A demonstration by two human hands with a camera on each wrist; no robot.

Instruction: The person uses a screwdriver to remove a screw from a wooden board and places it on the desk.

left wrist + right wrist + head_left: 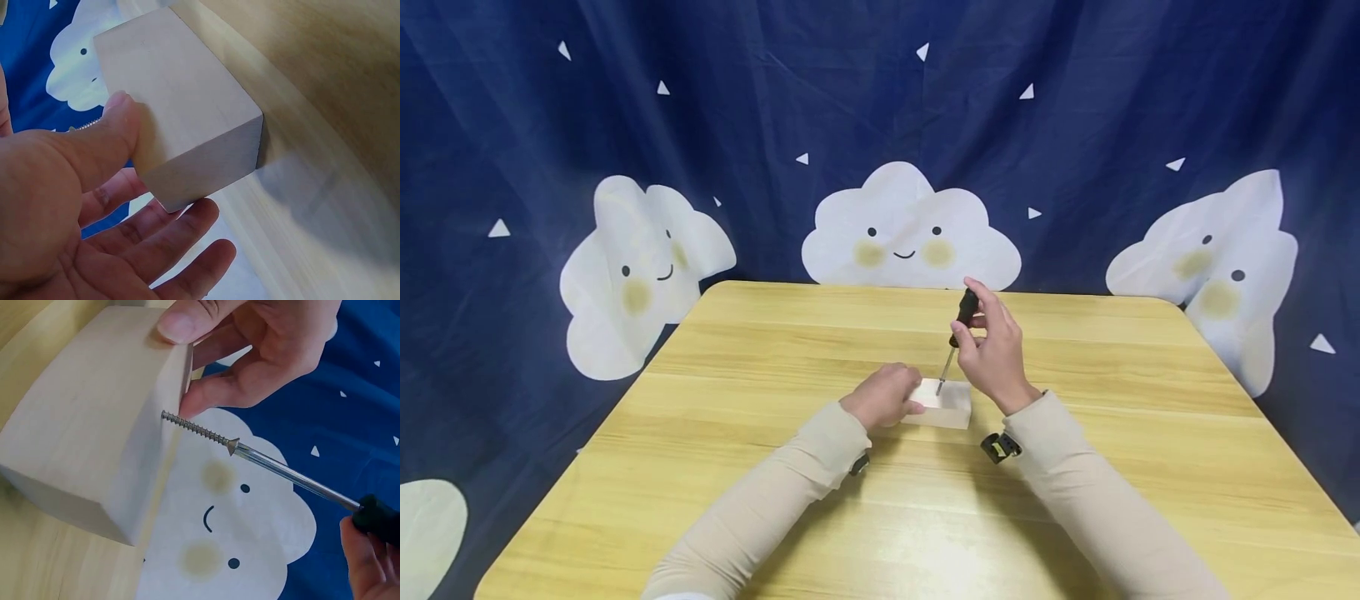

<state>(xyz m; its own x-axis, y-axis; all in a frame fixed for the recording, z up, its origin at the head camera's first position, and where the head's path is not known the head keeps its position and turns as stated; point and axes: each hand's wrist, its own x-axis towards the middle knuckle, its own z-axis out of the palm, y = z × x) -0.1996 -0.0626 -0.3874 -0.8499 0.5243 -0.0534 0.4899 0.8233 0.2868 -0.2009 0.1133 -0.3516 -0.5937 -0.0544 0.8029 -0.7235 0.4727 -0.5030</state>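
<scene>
A pale wooden block (953,408) lies on the table in front of me. My left hand (883,397) grips its left end, with the thumb (122,119) on the near side and the fingers round the far side. A long threaded screw (195,429) stands with its tip at the block's top face, most of its thread exposed. The steel shaft of a screwdriver (300,479) meets the screw's head in line. My right hand (996,354) holds the screwdriver's black handle (964,317) between thumb and fingers, the index finger reaching up near its end. The screwdriver leans slightly right.
The light wooden table (737,367) has rounded far corners. Behind it hangs a dark blue curtain (760,92) with white smiling clouds (910,212) and small triangles. Both wrists carry small black devices (1000,447) at the beige sleeves (1097,492).
</scene>
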